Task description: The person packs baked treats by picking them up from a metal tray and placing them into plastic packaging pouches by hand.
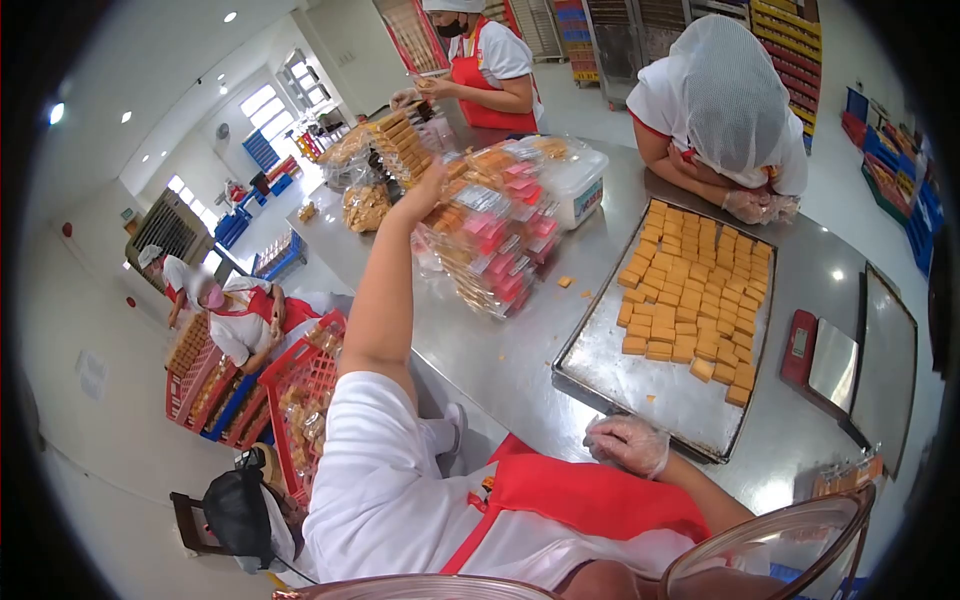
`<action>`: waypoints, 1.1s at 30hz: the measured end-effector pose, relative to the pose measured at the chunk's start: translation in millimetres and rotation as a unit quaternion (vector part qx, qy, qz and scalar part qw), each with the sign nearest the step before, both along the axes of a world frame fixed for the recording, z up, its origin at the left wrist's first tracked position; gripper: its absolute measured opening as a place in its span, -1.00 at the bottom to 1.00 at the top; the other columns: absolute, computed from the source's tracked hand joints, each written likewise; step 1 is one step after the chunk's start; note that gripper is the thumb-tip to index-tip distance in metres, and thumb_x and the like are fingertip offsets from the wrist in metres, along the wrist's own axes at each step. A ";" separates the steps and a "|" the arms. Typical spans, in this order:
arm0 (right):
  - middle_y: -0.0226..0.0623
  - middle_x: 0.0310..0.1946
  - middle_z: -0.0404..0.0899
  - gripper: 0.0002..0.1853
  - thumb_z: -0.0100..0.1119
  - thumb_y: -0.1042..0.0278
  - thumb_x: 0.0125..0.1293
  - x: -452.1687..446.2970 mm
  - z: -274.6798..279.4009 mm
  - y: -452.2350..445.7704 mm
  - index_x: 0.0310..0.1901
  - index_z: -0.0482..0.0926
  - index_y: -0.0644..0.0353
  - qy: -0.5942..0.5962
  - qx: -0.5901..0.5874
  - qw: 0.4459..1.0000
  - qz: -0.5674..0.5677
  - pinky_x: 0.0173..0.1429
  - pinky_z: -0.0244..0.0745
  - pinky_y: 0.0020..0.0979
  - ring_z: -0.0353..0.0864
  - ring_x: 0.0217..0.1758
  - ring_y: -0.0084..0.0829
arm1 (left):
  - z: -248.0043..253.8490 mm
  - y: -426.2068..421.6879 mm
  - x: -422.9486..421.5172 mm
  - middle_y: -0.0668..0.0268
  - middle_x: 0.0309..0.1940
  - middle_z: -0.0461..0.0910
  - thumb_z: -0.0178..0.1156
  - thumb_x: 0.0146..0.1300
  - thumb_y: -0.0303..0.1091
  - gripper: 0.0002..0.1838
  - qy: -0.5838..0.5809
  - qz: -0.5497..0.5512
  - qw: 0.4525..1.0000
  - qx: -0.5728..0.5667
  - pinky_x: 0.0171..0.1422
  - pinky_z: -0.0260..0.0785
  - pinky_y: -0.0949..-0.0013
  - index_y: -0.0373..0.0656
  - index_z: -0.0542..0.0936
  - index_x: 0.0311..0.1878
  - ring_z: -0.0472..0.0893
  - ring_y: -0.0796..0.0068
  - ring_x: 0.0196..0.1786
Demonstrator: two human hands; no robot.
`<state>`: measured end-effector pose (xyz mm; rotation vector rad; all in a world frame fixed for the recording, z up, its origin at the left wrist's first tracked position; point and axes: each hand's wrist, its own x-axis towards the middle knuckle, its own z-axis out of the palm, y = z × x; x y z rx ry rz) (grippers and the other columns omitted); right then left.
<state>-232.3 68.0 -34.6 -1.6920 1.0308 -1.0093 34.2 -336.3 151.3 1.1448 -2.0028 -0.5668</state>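
The left hand (pixel 432 186) is reaching toward packets (pixel 510 225), the right hand (pixel 630 443) resting by the counter's (pixel 500 365) near edge (I can't tell either grip).

Bright, fairly even light fills the room, with ceiling lights (pixel 231 17) and washed-out windows (pixel 262 112) far to the upper left of the baking tray (pixel 605 375). Glare spots the steel table (pixel 490 365) to the tray's right and lower right, while the left hand (pixel 430 187) and plastic packets (pixel 490 235) to its upper left look blurred. Fisheye distortion bows everything around the tray, ending in black corners.
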 end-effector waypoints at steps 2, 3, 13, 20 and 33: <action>-0.26 -0.50 0.53 -0.79 -0.01 0.31 0.18 0.4 11.8 3.6 -0.29 0.53 0.27 -0.020 0.088 0.996 -0.001 -0.27 0.42 -0.44 0.51 -0.43 -0.42 | 6.0 -11.0 22.0 0.02 0.01 0.42 -0.05 0.19 -0.07 -0.51 0.041 0.113 0.990 -0.073 0.13 0.21 0.32 -0.06 0.31 0.16 0.41 0.16 0.07; -0.25 -0.49 0.54 -0.79 -0.01 0.31 0.18 1.4 20.8 5.2 -0.30 0.53 0.26 -0.029 0.133 0.991 0.000 -0.25 0.42 -0.43 0.52 -0.41 -0.40 | 5.8 -17.2 36.8 0.03 -0.03 0.46 -0.03 0.19 -0.14 -0.56 0.062 0.170 0.978 -0.107 0.08 0.26 0.33 -0.08 0.37 0.12 0.47 0.19 0.01; -0.29 -0.50 0.51 -0.82 -0.03 0.38 0.18 7.3 29.3 -2.6 -0.37 0.54 0.29 0.030 0.081 0.996 0.030 -0.32 0.38 -0.49 0.48 -0.46 -0.48 | -78.2 2.6 73.6 0.15 -0.20 0.55 0.15 0.06 -0.07 -0.44 -0.106 0.268 0.957 0.028 -0.08 0.35 0.17 0.05 0.28 0.14 0.56 0.17 -0.17; -0.36 -0.52 0.48 -0.86 -0.01 0.49 0.18 25.9 41.3 10.7 -0.41 0.53 0.35 -0.126 0.177 0.974 -0.071 -0.45 0.31 -0.61 0.41 -0.52 -0.61 | -105.4 -12.6 73.3 0.06 -0.19 0.53 0.07 0.04 -0.33 -0.58 0.052 0.408 0.911 -0.003 -0.02 0.31 0.17 0.02 0.39 0.05 0.51 0.07 -0.10; -0.33 -0.53 0.47 -0.88 -0.03 0.54 0.17 18.0 38.1 8.8 -0.37 0.52 0.36 -0.070 0.111 0.991 -0.026 -0.42 0.33 -0.57 0.42 -0.51 -0.55 | -108.9 -24.9 95.7 0.26 -0.55 0.55 0.26 -0.02 -0.32 -0.83 0.336 0.249 0.906 0.071 -0.49 0.34 0.42 -0.25 0.59 -0.45 0.51 0.52 -0.54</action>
